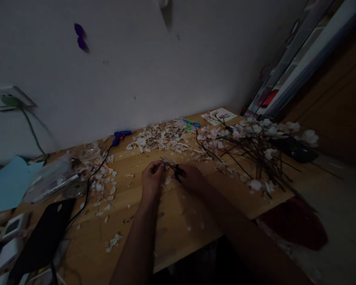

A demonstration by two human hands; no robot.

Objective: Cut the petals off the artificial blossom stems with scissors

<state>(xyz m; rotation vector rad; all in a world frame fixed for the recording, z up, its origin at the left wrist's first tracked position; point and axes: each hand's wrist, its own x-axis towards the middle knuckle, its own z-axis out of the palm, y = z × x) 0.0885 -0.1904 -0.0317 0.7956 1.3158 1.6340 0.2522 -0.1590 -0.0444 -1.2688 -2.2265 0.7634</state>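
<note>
My left hand [152, 177] pinches a small pale piece [165, 161] above the wooden table [172, 221]. My right hand [192, 178] grips small dark-handled scissors [175, 170], whose blades point left toward that piece. The two hands nearly touch at the middle of the table. A heap of pale petal-like scraps [158, 138] lies just beyond them. More scraps [102, 184] are scattered to the left.
A bundle of dark branches with white and pink blossoms [252, 148] fills the right end. A blue glue gun [120, 136] with a black cord lies at the back, green-and-blue scissors [191, 124] near it. Clear bags, a black flat object [46, 237] and boxes crowd the left.
</note>
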